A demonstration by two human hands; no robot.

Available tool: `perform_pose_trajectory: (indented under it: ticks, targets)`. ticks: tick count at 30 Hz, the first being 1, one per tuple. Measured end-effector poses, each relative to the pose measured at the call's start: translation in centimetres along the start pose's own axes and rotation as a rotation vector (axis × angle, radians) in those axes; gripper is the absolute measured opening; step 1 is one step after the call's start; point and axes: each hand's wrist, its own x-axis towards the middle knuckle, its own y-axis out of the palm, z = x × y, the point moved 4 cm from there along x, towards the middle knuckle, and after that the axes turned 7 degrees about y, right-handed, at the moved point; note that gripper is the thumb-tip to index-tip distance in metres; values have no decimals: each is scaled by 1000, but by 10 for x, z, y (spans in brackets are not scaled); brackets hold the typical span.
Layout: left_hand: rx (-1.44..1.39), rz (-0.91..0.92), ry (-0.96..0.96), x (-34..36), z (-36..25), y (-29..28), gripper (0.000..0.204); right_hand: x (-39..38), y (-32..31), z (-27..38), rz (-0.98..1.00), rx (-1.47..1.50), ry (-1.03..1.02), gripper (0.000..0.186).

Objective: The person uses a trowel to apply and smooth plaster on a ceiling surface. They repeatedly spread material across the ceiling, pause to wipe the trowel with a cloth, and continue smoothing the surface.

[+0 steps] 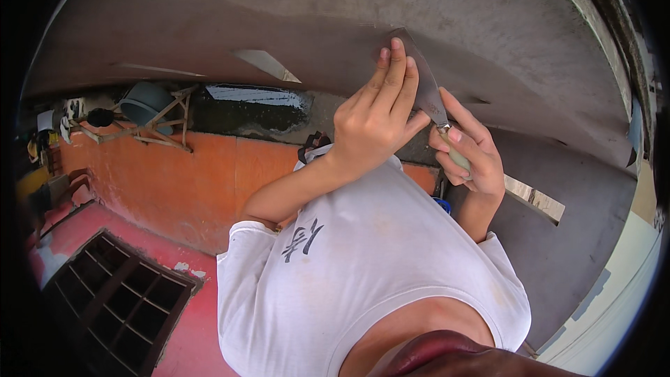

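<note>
My right hand (476, 156) grips the pale handle of a putty knife (427, 91) in front of my chest. The metal blade slants up and left, and its wide end meets the rough grey plastered wall (293, 0). The stretched fingers of my left hand (377, 108) lie along the blade near that end, its thumb at the blade's lower edge. Whether any filler sits on the blade I cannot tell.
A light slot (269, 65) and another slot (537, 199) break the grey surface. To the left stand an orange wall (174, 188), a pink wall with a barred window (122, 300), and a wooden frame (167, 141) holding a grey basin (144, 103).
</note>
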Motion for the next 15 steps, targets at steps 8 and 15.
perform_pose_trajectory:
  ticks: [8, 15]
  targets:
    - [5, 11, -14, -1, 8, -6, 55, 8, 7, -2, -2, -3, -3, 53]
    - [18, 19, -34, 0, 8, -5, 53, 17, 7, -2, 12, 24, 2, 52]
